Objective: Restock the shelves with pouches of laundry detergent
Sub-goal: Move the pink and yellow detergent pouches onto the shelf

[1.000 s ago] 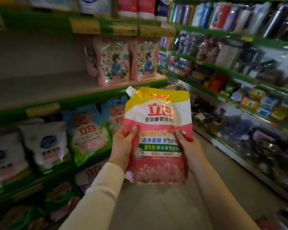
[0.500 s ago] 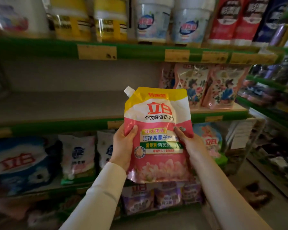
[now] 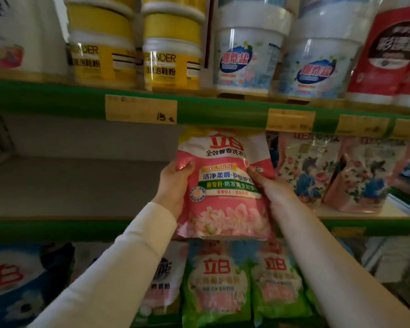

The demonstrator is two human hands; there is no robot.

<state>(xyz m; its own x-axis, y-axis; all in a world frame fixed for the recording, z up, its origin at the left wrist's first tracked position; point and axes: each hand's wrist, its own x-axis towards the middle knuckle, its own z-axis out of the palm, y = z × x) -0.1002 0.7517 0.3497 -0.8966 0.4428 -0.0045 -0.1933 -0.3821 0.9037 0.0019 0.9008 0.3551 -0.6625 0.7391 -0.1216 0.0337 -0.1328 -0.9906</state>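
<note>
Risk: pink detergent pouch (image 3: 225, 185), fingers (image 3: 186, 165) of left hand (image 3: 174, 183) + right hand (image 3: 270, 188) clamped on its sides, had its top right at green shelf lip (image 3: 211, 113); could snag there, or knock floral pouches (image 3: 310, 169).

The top shelf (image 3: 211, 112) has a green front edge with yellow price tags (image 3: 140, 110) on it. Two yellow tubs (image 3: 173, 65) stand on it side by side. Next come two white tubs with blue labels (image 3: 246, 60), and red pouches (image 3: 384, 60) stand at the right end. More tubs sit on top of the tubs. The middle shelf (image 3: 69, 185) is a grey board. Two flowery pouches (image 3: 308, 171) stand upright at its right end, touching. Lower down, green pouches (image 3: 218, 280) stand close together.
</note>
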